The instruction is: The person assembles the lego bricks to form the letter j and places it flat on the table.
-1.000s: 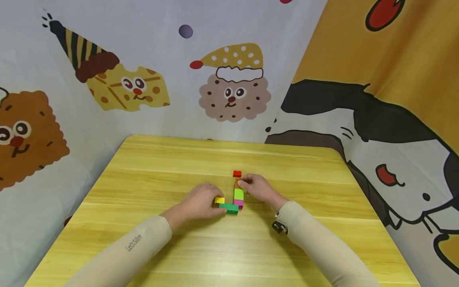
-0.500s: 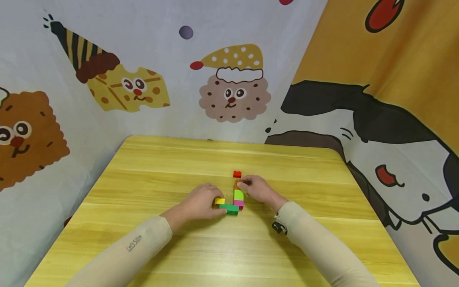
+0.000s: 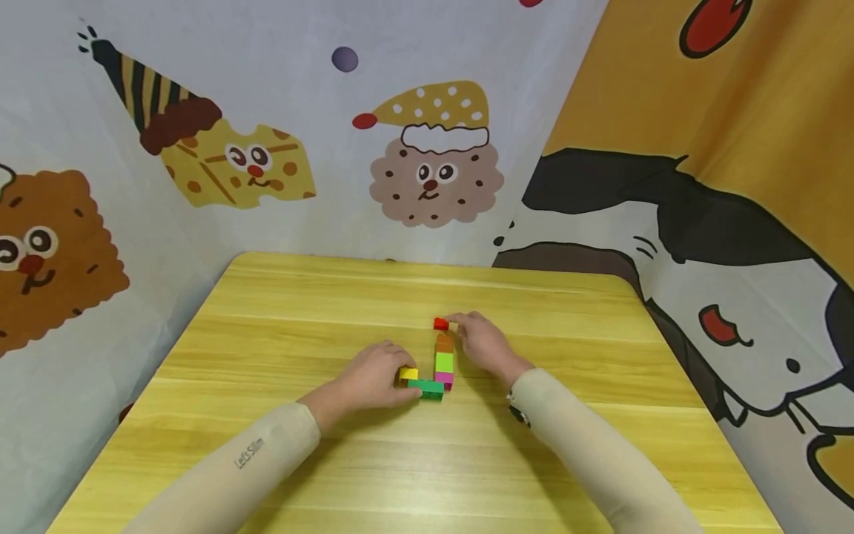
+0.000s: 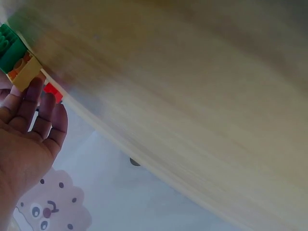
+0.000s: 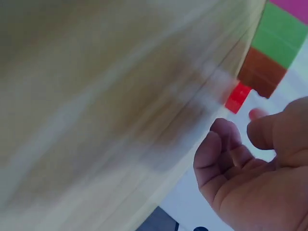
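Observation:
My left hand (image 3: 376,378) holds a joined group of toy building bricks, its thumb at a green brick (image 3: 427,389) and its fingers at a yellow brick (image 3: 409,374). Behind the green one's right end, a row runs away from me: a pink brick (image 3: 443,380), a lime green brick (image 3: 444,362) and an orange brick (image 3: 444,343). Farther back sits a separate small red brick (image 3: 440,324). Fingertips of my right hand (image 3: 483,345) are right beside it; the right wrist view shows that hand's fingers (image 5: 221,144) loosely bent, with nothing between them and the thumb.
The bricks are on a wooden table (image 3: 300,297) with rounded back corners. A cloth backdrop (image 3: 320,222) printed with cartoon figures hangs behind and beside it. My right wrist carries a dark strap (image 3: 519,415).
My right hand has left the orange brick and moved away from me to the red brick. The left hand and the bricks have stayed in place.

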{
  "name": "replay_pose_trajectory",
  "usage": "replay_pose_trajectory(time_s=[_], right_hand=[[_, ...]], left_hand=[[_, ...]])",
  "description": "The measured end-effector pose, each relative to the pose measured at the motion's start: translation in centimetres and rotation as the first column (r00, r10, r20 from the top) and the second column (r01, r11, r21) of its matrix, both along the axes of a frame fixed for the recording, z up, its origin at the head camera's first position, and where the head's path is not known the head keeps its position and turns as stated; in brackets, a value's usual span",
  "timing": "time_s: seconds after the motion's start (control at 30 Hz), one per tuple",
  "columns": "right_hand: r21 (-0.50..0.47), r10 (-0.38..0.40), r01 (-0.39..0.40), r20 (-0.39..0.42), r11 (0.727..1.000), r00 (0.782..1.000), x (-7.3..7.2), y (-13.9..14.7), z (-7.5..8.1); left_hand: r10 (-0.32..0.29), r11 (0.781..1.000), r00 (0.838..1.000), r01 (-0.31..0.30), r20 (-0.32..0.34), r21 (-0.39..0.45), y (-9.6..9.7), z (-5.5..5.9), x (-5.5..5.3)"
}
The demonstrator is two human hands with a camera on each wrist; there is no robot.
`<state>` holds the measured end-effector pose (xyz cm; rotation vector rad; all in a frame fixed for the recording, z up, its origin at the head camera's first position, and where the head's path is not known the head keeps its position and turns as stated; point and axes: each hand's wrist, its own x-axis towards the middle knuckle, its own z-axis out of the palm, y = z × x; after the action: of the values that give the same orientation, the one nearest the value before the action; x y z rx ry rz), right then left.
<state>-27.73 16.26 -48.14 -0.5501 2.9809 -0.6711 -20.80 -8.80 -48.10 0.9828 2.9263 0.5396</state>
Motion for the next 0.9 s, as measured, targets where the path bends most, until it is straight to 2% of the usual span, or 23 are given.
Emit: replay_pose_trajectory(time_s=[0.1, 0.23, 0.6, 0.9], right_hand=[[0.110, 0.027, -0.025, -0.013, 0.994, 1.000, -0.4, 0.3, -0.1], [0.153, 0.063, -0.062, 0.002, 0.986, 0.998, -0.5, 0.7, -0.1], [0.146, 0.140, -0.129, -0.071, 0.981, 0.988, -0.3, 1.6, -0.4], [0.123, 0.133, -0.125, -0.056, 0.984, 0.990, 0.0, 1.5, -0.2]], left_hand=[[-0.006, 1.000, 1.000, 0.006, -0.009, 0.001, 0.0, 0.0, 0.0], [-0.012, 1.000, 1.000, 0.012, -0.014, -0.001, 0.1, 0.0, 0.0], [-0.002, 1.000, 1.000, 0.002, -0.003, -0.013, 0.0, 0.2, 0.2], [-0.005, 1.000, 1.000, 0.005, -0.006, -0.017, 0.0, 0.2, 0.2]])
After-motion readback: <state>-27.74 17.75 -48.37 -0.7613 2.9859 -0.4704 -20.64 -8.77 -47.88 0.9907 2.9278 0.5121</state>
